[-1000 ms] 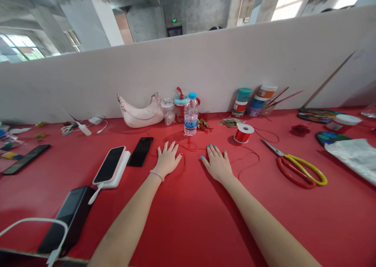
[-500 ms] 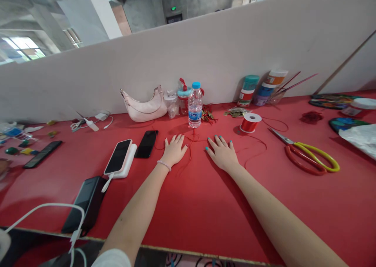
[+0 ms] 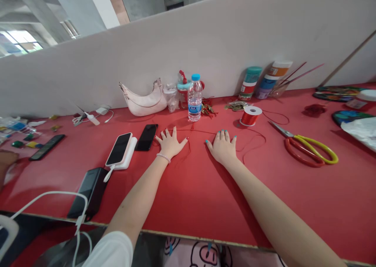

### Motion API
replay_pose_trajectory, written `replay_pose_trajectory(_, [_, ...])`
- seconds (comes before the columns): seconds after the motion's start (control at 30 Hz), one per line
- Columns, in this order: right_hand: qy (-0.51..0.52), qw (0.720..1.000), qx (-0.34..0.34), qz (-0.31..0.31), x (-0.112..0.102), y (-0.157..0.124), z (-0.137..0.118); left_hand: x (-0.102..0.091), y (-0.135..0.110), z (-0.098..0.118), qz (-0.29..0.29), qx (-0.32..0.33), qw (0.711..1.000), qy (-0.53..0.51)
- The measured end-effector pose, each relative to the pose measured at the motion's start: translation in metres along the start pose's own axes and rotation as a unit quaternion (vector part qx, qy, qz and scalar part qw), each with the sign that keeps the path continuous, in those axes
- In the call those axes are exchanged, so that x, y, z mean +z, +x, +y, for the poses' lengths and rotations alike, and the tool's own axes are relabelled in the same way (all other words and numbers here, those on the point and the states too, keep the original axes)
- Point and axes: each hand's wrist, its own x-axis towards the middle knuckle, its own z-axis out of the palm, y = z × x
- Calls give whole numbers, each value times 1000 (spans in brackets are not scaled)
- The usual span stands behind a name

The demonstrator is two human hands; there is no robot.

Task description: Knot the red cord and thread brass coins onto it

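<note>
My left hand [image 3: 170, 145] lies on the red tabletop with its fingers spread, a pale bead bracelet at the wrist. Its fingertips are close to a black phone [image 3: 147, 137]. My right hand [image 3: 224, 147] rests palm down, thumb held out from the fingers. Thin red cord [image 3: 192, 127] lies on the table between and beyond the hands, and a strand passes near each of them. Neither hand grips anything. Right of my right hand stands a spool of red cord [image 3: 249, 118], its loose strand curling over the table.
Yellow-and-red-handled scissors [image 3: 305, 143] lie at the right. A water bottle [image 3: 195, 98], white handbag [image 3: 145, 100] and paint jars [image 3: 249, 83] stand along the wall. A pink phone [image 3: 119, 148] and black power bank [image 3: 89, 190] lie left. At the far left edge, part of another person's arm shows.
My left hand has spread its fingers wider and shifted slightly left. My right hand's fingers are drawn closer together, thumb out. The view has tilted down a little.
</note>
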Motion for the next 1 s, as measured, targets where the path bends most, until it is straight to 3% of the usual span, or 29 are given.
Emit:
replay_pose_trajectory(0.2, [5, 1000, 1, -3, -2, 0, 2, 1, 1, -1, -6, 6, 1000, -1])
replay_pose_trajectory(0.4, [9, 1000, -23, -3, -1, 0, 6, -5, -1, -1, -12, 137, 990, -3])
replay_pose_trajectory(0.83, [12, 1000, -12, -12, -4, 0, 6, -6, 1, -1, -39, 117, 992, 14])
replay_pose_trajectory(1.0, [10, 1000, -19, 2, -1, 0, 6, -6, 1, -2, -37, 188, 982, -2])
